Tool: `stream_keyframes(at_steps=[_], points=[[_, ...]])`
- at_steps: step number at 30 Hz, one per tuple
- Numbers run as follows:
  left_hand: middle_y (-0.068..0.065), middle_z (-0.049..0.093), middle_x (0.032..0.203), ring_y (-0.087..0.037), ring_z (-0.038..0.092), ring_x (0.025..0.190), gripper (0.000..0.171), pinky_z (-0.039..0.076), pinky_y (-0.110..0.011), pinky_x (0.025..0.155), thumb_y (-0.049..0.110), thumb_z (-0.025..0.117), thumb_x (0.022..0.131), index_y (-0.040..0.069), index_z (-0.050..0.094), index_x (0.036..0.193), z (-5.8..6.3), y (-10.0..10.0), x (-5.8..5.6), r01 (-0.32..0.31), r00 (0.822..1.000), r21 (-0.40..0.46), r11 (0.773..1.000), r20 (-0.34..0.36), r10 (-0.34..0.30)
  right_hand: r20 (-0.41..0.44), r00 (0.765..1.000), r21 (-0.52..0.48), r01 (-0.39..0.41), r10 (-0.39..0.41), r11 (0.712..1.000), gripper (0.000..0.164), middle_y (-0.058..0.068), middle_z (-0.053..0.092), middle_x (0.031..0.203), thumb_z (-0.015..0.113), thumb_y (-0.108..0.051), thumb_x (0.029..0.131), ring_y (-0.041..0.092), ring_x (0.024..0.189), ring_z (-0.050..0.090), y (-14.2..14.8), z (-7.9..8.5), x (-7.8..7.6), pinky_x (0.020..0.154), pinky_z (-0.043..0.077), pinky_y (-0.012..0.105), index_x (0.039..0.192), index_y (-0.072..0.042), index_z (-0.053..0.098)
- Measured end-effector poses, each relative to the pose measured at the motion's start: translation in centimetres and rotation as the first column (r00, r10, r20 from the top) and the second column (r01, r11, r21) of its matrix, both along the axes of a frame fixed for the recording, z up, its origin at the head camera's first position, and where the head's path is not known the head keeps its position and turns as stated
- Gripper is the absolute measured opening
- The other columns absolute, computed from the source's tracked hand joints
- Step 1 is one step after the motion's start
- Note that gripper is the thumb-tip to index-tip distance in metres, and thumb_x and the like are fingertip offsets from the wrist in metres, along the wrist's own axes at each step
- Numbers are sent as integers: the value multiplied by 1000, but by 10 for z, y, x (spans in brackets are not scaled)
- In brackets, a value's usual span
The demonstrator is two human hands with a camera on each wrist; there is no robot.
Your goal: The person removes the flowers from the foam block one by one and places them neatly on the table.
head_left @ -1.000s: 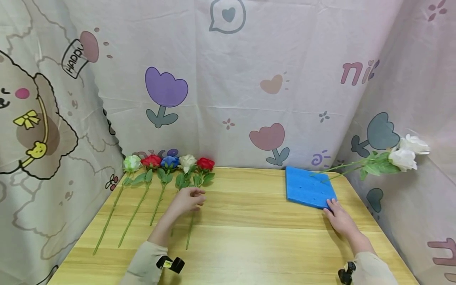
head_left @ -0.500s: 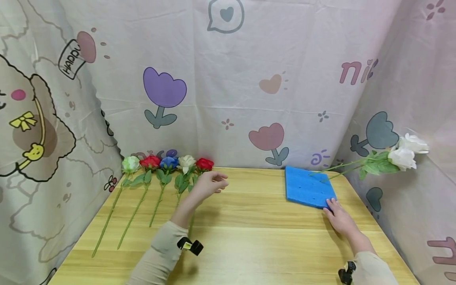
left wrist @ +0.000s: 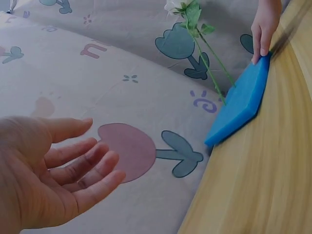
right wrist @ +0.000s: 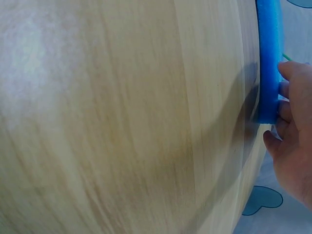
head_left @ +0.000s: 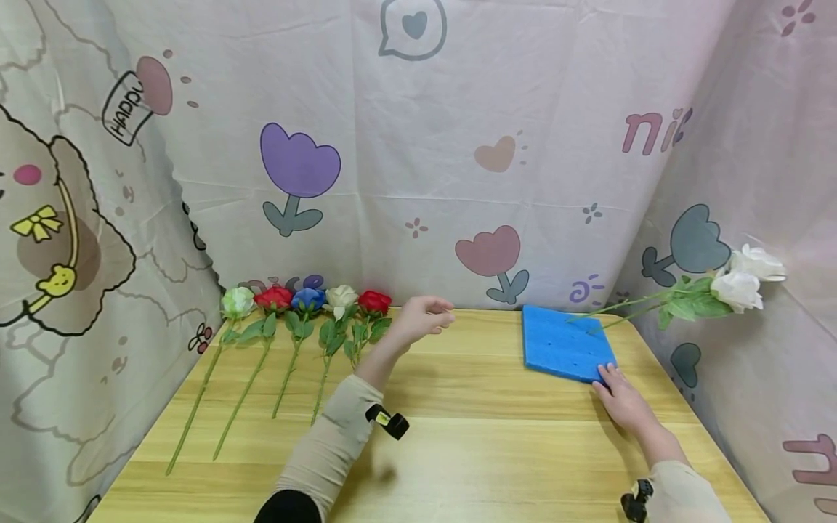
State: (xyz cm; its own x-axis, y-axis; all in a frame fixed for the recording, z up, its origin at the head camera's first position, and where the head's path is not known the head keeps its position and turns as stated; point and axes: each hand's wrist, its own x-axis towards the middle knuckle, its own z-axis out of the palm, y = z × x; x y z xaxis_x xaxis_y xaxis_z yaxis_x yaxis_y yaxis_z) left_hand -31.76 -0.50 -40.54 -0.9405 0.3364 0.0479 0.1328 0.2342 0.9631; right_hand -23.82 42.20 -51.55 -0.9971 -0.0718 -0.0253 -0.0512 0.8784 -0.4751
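My left hand (head_left: 423, 319) hovers over the table's back part, just right of a red rose (head_left: 375, 302). Its fingers are loosely bent, and nothing lies in them in the left wrist view. At the right, a blue foam board (head_left: 556, 349) with small holes lies on the table. Two white roses (head_left: 739, 290) stand in it by their stems, leaning far to the right. My right hand (head_left: 628, 407) rests its fingers on the board's front right corner; in the right wrist view the fingers (right wrist: 285, 109) touch its edge.
Left of my left hand several roses lie in a row: pale green (head_left: 238, 303), red (head_left: 273, 296), blue (head_left: 308, 298) and cream (head_left: 341, 299). The wooden table (head_left: 484, 450) meets printed curtains (head_left: 405, 160) at its back and sides.
My left hand has moved right and a little farther back, from over the stems of the cream and right-hand red roses to beyond them. My right hand and the board have stayed put.
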Motion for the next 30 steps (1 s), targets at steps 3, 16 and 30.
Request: stream_keyframes(at_steps=[3,16,30], points=[[-16,69,113,-32,68,103,31,59,-37,87,17,68,91,2,66,119,-2,14,-9,29,999,35,999,20,-30,2,1000,4,1,-1,1000,68,40,11,152,36,-39,106,56,141,10,1,0,1,111,15,71,149,12,21],[-12,68,116,-28,67,106,34,58,-37,92,18,69,91,5,65,122,-9,71,-41,102,995,130,986,-17,-101,0,1000,-4,4,-4,1000,65,39,11,153,39,-34,106,57,141,10,-1,-2,0,112,15,70,148,12,22],[-3,67,120,-13,63,107,35,56,-35,93,28,71,90,14,67,122,-10,128,-64,138,987,150,979,-98,-124,-15,1000,3,13,-13,1000,64,40,12,152,39,-33,106,57,141,12,-1,1,-1,111,17,70,148,12,23]])
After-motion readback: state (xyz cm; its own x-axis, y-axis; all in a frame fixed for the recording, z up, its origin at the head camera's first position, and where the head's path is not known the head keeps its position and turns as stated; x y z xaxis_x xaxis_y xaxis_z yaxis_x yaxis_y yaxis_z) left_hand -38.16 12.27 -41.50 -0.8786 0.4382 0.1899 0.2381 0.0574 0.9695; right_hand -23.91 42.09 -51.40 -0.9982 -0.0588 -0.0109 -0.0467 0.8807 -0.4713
